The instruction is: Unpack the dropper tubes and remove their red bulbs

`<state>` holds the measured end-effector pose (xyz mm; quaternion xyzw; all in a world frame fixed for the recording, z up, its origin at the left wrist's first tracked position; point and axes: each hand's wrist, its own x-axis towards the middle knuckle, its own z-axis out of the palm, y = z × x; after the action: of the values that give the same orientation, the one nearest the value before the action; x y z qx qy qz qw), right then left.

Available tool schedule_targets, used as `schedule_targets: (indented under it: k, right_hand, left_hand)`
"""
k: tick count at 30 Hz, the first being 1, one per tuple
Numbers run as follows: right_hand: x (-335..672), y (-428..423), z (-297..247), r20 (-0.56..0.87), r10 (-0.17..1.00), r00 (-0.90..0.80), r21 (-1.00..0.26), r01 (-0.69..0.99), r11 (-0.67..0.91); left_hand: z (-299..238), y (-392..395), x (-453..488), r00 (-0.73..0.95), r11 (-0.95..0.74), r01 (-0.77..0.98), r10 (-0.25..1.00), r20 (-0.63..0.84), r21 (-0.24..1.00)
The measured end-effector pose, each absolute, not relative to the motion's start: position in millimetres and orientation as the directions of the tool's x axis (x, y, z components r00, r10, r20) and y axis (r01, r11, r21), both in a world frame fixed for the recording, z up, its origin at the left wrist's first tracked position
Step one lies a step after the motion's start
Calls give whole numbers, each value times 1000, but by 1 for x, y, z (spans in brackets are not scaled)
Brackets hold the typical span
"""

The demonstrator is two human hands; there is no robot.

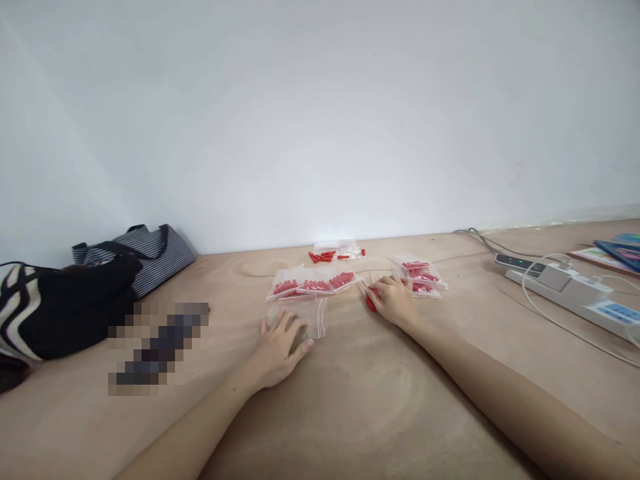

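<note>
My left hand [283, 350] lies with fingers spread over a clear zip bag [316, 320] flat on the table. My right hand [397, 300] is curled around a red piece [371, 301]; thin pale prongs stick out past the fingers, and their exact kind is unclear. Several zip bags of red pieces [316, 285] overlap just beyond my left hand. More filled zip bags [420, 277] are stacked beside my right hand. Farther back, loose red pieces [323, 257] lie in front of another clear bag [335, 245].
On the right lies a white power strip [575, 303] with plugs and a looping white cable [550, 337]. Colourful flat items [617, 253] are at the far right. A striped bag [167, 257], black cloth [75, 310] and a blurred-out dark object [163, 347] occupy the left. A white wall [320, 120] borders the table.
</note>
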<state>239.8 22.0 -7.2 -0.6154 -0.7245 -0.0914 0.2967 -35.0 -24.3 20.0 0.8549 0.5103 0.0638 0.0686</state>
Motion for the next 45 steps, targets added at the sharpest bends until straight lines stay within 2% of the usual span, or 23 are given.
schedule_targets:
  k: [3, 7, 12, 18, 22, 24, 26, 29, 31, 33, 36, 40, 42, 45]
  right_hand:
    - [228, 32, 1, 508, 846, -158, -172, 944, 280]
    - [205, 48, 8, 428, 872, -239, -57, 955, 290]
    - [189, 62, 8, 437, 860, -264, -47, 948, 315]
    - [195, 59, 9, 522, 846, -110, -175, 957, 232]
    - [202, 41, 7, 559, 827, -59, -260, 935, 243]
    - [206, 26, 6, 593, 803, -54, -309, 906, 289]
    - [213, 9, 5, 660, 749, -56, -411, 807, 423]
    - [225, -15, 5, 726, 669, -159, -493, 558, 667]
    - [231, -27, 4, 691, 666, -282, -500, 480, 721]
    - [234, -34, 3, 614, 677, -406, -512, 449, 733]
    - [231, -39, 0, 497, 667, -556, -500, 445, 743]
    - [227, -40, -1, 473, 611, -635, -442, 428, 788]
    - [230, -37, 0, 499, 651, -572, -450, 471, 759]
    - [236, -32, -1, 466, 814, -347, -492, 663, 564]
  left_hand:
    - [18, -25, -32, 435, -437, 879, 899, 54, 192]
    - [17, -28, -28, 474, -450, 863, 878, -61, 229]
    - [20, -25, -36, 473, -443, 872, 873, -123, 205]
    - [23, -9, -53, 403, -385, 911, 908, -117, 150]
    - [24, 1, -63, 405, -387, 905, 910, -84, 175]
    - [24, 4, -66, 416, -397, 896, 907, -61, 200]
    - [24, 7, -68, 417, -400, 886, 909, -23, 234]
    - [23, 8, -66, 358, -365, 881, 930, 82, 302]
    - [22, 7, -62, 281, -337, 876, 938, 201, 345]
    - [21, 3, -54, 263, -388, 838, 903, 340, 382]
    - [22, -12, -36, 423, -576, 700, 810, 405, 422]
    - [23, -33, -12, 669, -710, 534, 687, 283, 460]
    - [22, -38, -4, 705, -736, 498, 652, 281, 458]
    - [20, -40, 8, 673, -744, 522, 660, 334, 417]
